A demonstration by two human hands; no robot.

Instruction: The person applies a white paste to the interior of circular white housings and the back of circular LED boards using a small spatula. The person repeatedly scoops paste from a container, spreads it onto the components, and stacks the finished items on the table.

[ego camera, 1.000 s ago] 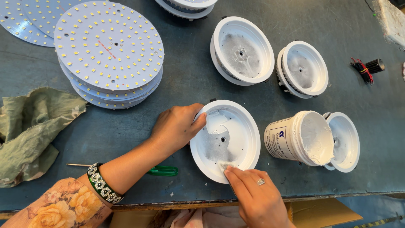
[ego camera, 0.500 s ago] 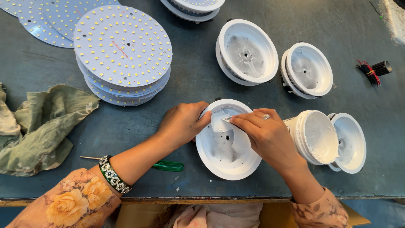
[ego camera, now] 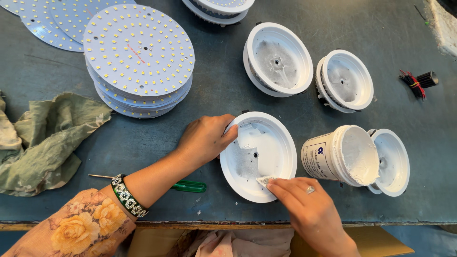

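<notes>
Head view: the right hand, earlier at the white lamp housing's upper rim, now pinches a small paste-laden scrap at its lower rim, spreading continuing, while the left hand grips the housing's left edge.

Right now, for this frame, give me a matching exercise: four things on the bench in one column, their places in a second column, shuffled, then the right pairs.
Things:
1. tub of white paste
2. green-handled screwdriver
3. stack of LED discs
4. green cloth

Places:
A. left edge of the bench
B. top left, behind the left hand
C. on its side, right of the white housing that the right hand wipes
D. under the left forearm

Pairs: 1-C, 2-D, 3-B, 4-A
</notes>
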